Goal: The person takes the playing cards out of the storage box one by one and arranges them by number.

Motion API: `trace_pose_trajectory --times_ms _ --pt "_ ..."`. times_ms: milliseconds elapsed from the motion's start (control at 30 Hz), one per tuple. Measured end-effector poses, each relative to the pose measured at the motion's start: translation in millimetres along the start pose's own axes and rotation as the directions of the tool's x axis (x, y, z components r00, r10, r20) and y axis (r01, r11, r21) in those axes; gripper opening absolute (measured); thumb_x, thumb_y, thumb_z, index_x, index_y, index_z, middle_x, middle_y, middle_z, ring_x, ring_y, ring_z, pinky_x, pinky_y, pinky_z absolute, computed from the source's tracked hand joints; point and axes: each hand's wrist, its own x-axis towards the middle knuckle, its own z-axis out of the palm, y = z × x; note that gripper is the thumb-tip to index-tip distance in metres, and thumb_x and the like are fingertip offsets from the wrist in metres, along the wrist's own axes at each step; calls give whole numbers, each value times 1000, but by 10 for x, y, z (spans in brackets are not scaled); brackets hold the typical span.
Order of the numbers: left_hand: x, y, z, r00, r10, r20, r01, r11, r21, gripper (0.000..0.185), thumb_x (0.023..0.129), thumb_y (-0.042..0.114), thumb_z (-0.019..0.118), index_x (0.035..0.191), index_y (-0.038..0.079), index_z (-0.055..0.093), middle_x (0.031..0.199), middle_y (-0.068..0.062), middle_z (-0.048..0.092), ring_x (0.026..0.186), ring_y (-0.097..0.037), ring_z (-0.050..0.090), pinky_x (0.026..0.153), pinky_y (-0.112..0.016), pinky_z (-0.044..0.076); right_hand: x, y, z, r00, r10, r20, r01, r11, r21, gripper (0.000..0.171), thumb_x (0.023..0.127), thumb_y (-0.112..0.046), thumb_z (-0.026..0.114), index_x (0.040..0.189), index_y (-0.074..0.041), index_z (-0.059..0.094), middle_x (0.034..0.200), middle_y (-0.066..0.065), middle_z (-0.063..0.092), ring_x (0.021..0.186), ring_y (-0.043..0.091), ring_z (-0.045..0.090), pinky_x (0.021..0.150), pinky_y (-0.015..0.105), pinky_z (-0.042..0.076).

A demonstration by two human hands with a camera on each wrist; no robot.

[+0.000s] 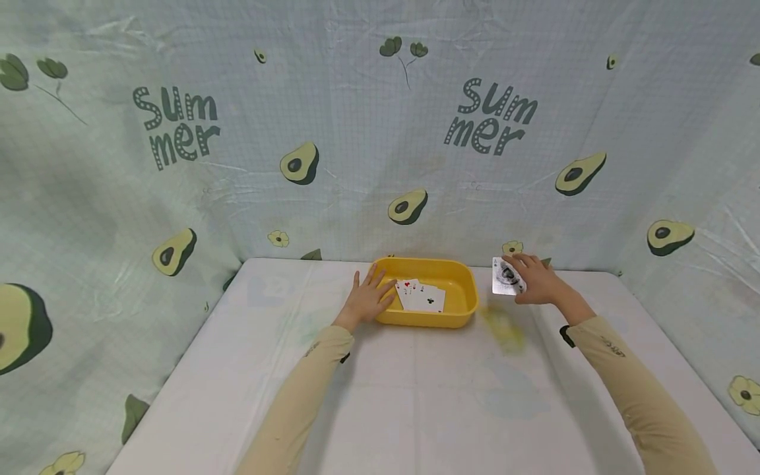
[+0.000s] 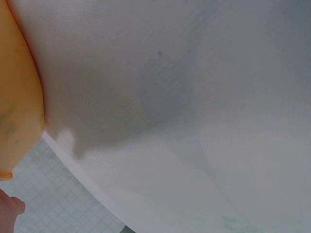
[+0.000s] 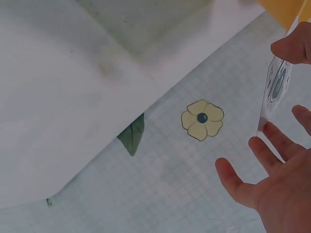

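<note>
In the head view a yellow plastic tray (image 1: 460, 319) stands at the back of the table with several playing cards (image 1: 423, 298) fanned face up inside, hearts and clubs among them. My left hand (image 1: 365, 300) lies over the tray's left end, fingers spread and straight at its rim. To the right of the tray, my right hand (image 1: 536, 280) holds up a single playing card (image 1: 505, 278) with a large dark spade design. The right wrist view shows this card (image 3: 278, 83) edge-on, pinched between thumb and fingers, other fingers (image 3: 233, 179) spread apart.
The white table (image 1: 386, 402) backs onto a hanging sheet (image 1: 356, 119) printed with avocados, flowers and "summer" lettering, which also runs along both sides. A faint yellow patch (image 1: 503, 328) marks the table right of the tray. In the left wrist view the tray's side (image 2: 22, 92) shows at the left edge.
</note>
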Motion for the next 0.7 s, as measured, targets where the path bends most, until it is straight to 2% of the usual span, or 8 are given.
trace_pose_trajectory --times_ms 300,700 --pt "-5 -3 3 1000 0 15 0 1000 5 46 95 40 31 137 22 37 148 -9 23 140 -28 4 107 -58 4 5 123 165 999 31 43 -33 998 59 85 68 -11 66 139 -1 22 137 30 22 123 49 19 85 75 19" --pt "1 -7 2 1000 -4 12 4 1000 1 46 95 39 32 137 22 36 149 -8 22 140 -28 3 107 -57 4 106 242 415 997 57 54 -60 997 54 83 68 -13 68 138 -3 25 138 28 24 124 51 20 83 76 20"
